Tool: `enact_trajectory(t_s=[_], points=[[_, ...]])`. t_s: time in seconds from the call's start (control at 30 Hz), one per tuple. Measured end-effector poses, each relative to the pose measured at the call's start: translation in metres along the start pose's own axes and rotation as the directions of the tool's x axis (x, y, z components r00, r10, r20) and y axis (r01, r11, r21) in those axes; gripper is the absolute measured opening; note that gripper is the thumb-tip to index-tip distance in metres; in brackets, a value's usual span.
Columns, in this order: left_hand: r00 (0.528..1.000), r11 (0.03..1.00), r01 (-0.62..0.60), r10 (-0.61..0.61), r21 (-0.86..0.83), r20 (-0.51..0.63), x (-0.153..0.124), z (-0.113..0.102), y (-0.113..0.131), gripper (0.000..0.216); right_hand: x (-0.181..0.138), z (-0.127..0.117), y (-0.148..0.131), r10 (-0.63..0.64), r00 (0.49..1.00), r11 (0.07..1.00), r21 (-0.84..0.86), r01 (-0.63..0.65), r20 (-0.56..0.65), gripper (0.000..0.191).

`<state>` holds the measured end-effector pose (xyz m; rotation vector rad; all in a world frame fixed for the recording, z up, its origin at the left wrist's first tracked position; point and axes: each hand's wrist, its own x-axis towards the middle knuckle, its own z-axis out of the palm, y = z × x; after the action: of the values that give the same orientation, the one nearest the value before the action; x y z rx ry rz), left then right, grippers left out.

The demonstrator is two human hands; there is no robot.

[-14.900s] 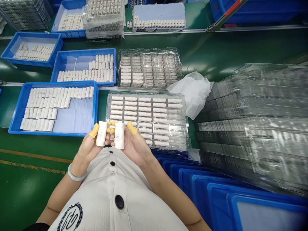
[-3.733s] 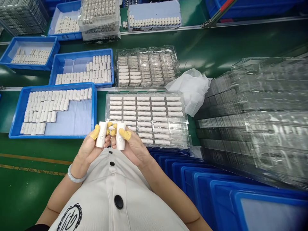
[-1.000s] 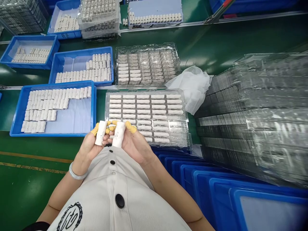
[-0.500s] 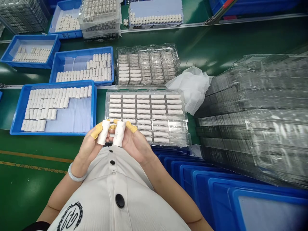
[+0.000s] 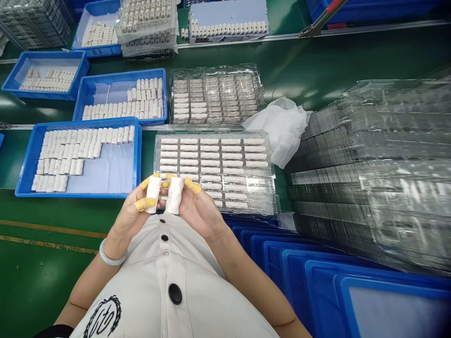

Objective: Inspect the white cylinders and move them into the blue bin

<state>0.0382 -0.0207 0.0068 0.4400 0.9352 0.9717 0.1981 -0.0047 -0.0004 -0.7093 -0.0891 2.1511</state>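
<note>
My left hand is closed round a small white plastic part, held upright with yellow finger cots on thumb and fingertips. My right hand grips a second white part right beside the first; the two parts nearly touch. Both hands hover in front of my chest, at the near edge of a clear blister tray whose rows hold several white parts. To the left lies a blue bin partly filled with the same white parts.
Two more blue bins of white parts and another clear tray lie further back on the green belt. A white crumpled bag sits beside the trays. Stacks of clear empty trays fill the right; nested blue bins stand near right.
My left thumb has slid lower on its part, which has turned slightly in the fingers. The right hand and its part stay much the same.
</note>
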Motion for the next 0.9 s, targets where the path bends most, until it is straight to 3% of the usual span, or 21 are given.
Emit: enact_trajectory(t_s=[0.13, 0.2, 0.37, 0.6, 0.77, 0.9], points=[[0.988, 0.995, 0.030, -0.044, -0.094, -0.150, 0.003, 0.003, 0.000, 0.026, -0.001, 0.000, 0.000, 0.022, 1.000, 1.000, -0.001, -0.022, -0.010, 0.033], [0.983, 0.989, 0.052, -0.075, -0.141, -0.165, 0.006, 0.002, -0.001, 0.023, -0.001, -0.001, 0.001, 0.026, 1.000, 1.000, -0.013, -0.026, -0.016, 0.029], [0.985, 0.976, 0.119, -0.139, -0.180, -0.100, 0.011, -0.002, -0.003, 0.036, -0.001, -0.003, 0.003, -0.031, 1.000, 0.996, -0.079, 0.031, 0.008, 0.021], [0.975, 0.978, 0.131, -0.156, -0.163, -0.156, 0.012, 0.009, -0.003, 0.043, -0.002, -0.002, 0.003, -0.064, 0.996, 0.979, -0.199, 0.051, -0.058, 0.037], [0.978, 0.998, 0.056, -0.058, -0.013, -0.200, 0.012, 0.016, -0.016, 0.025, 0.003, -0.004, 0.013, -0.220, 0.968, 0.917, -0.364, 0.163, -0.122, 0.042], [0.962, 0.954, -0.031, 0.109, 0.297, -0.248, 0.016, 0.013, -0.031, 0.036, 0.010, -0.016, 0.021, -0.330, 0.925, 0.869, -0.445, 0.219, -0.190, 0.042]])
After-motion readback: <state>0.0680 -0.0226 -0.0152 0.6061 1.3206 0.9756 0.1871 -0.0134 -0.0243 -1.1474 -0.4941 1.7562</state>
